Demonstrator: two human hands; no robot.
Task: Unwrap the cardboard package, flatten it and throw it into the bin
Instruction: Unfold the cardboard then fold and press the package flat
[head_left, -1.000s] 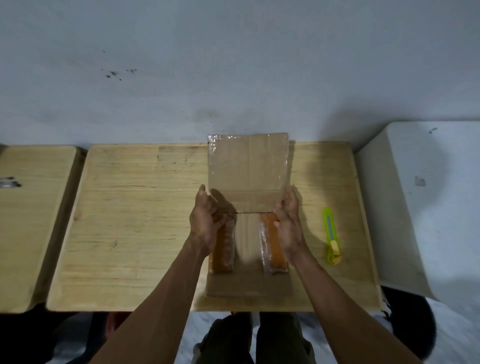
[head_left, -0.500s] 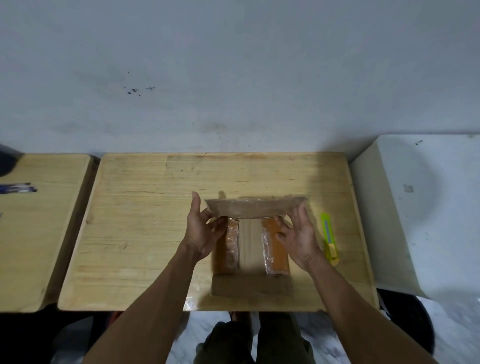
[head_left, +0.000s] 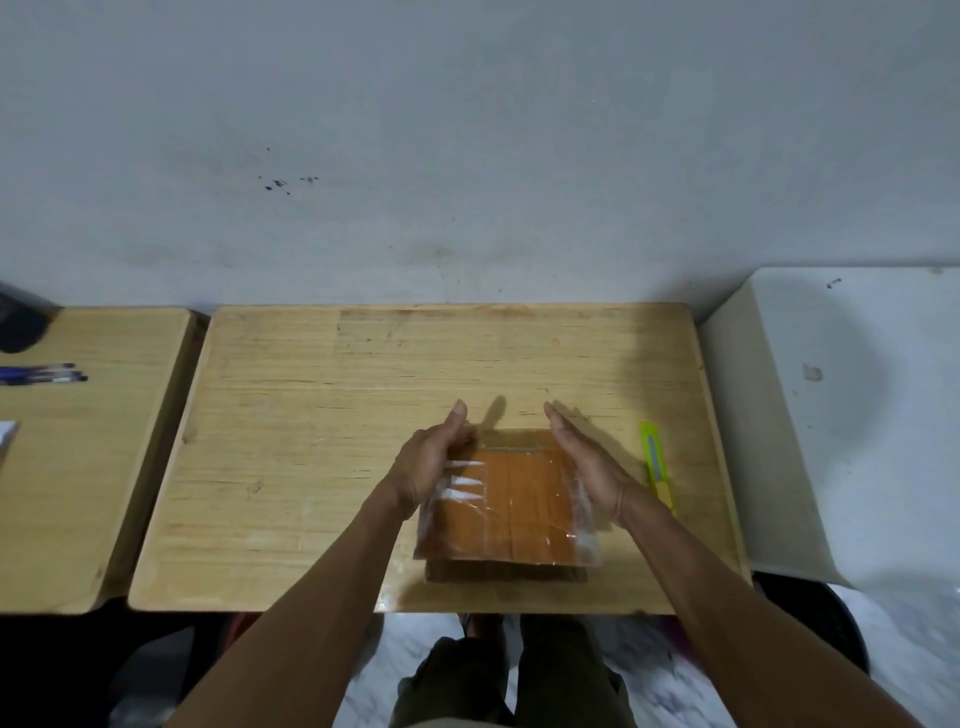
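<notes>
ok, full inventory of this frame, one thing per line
cardboard package: 1, brown-orange, tape-covered, folded flat, near front edge of middle table
utility knife: 1, yellow-green, right of package
middle table: 1, light wood
left table: 1, light wood
pens: a few, blue, on left table
white block: 1, right of table
left hand: fingers straight, at package's left edge
right hand: fingers straight, at package's right edge

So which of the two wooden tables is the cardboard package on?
The wider middle table, which also holds the yellow-green cutter. The cardboard package lies near its front edge; the narrower left table holds pens.
</notes>
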